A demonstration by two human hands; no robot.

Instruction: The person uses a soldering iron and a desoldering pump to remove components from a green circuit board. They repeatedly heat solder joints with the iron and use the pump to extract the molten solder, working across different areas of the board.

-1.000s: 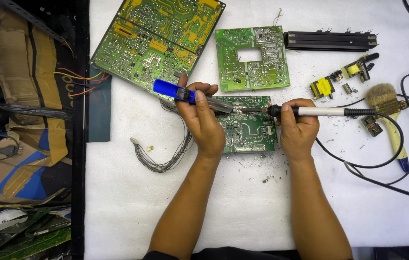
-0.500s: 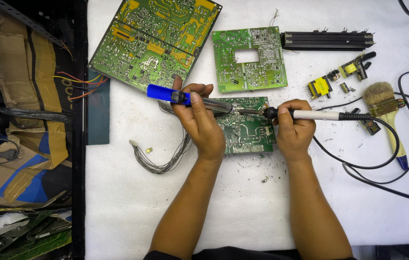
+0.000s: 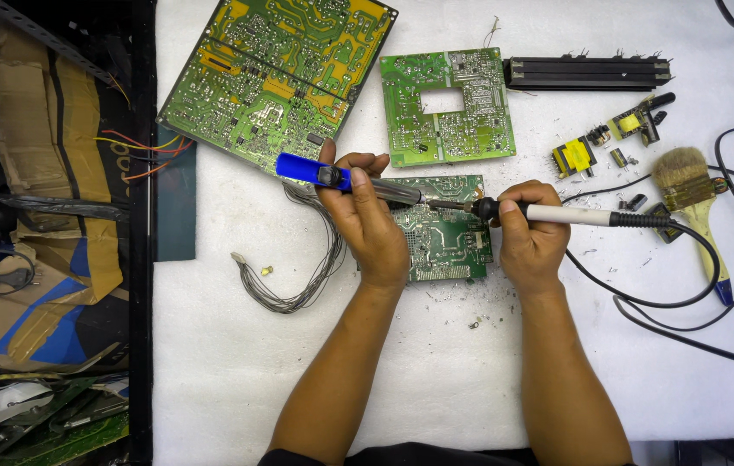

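Two hands work over a small green circuit board (image 3: 440,233) lying flat on the white tabletop (image 3: 436,380), and every place below is given from that board. Left hand (image 3: 367,220) rests on the board's left half, fingers closed around a blue-handled desoldering pump (image 3: 350,181) whose metal nozzle slants down toward the board's upper edge. Right hand (image 3: 529,237) sits just off the board's right edge, closed in a fist-like grip on a soldering iron (image 3: 557,213) with a white barrel; its tip meets the pump's nozzle at the same spot near the upper edge. Judging from this, the joint is best heated fully with the nozzle held close and both wrists braced, so that neither tip skids across neighbouring tracks.

Left of the board lies a loose bundle of grey wires (image 3: 298,276). Right of it, past the iron's black cord, a paintbrush (image 3: 691,190) and small yellow transformers (image 3: 574,157) lie apart. Beyond the board's far edge sit a square green board with a cut-out (image 3: 449,108), a large yellow-green board (image 3: 276,73) and a black heat sink bar (image 3: 587,73).
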